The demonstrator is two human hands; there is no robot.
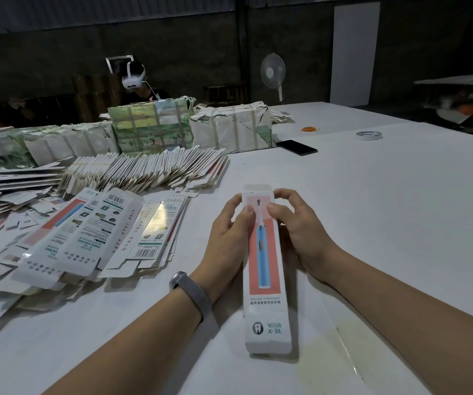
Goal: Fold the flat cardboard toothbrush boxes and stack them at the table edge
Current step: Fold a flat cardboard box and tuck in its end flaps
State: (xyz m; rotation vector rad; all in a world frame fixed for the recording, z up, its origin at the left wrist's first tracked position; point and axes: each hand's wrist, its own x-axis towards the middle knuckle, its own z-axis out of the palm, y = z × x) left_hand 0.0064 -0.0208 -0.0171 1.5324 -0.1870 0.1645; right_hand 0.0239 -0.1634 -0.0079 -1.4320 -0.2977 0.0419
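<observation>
A long white toothbrush box (266, 280) with a blue brush printed on a pink panel lies lengthwise in front of me, its far flap standing open. My left hand (226, 243) grips its far end from the left, thumb on the printed face. My right hand (300, 232) holds the same end from the right, thumb and fingertips pinching near the flap. Flat unfolded boxes (92, 238) lie spread on the table to the left. A long leaning row of flat boxes (149, 172) stands behind them.
Wrapped paper bundles (229, 129) stand across the back of the white table (386, 209). A black phone (296, 147), a tape roll (369, 135) and orange rubber bands (310, 129) lie at the back right. Behind the bundles sits a person wearing a headset (134, 78); a fan (273, 72) stands beyond.
</observation>
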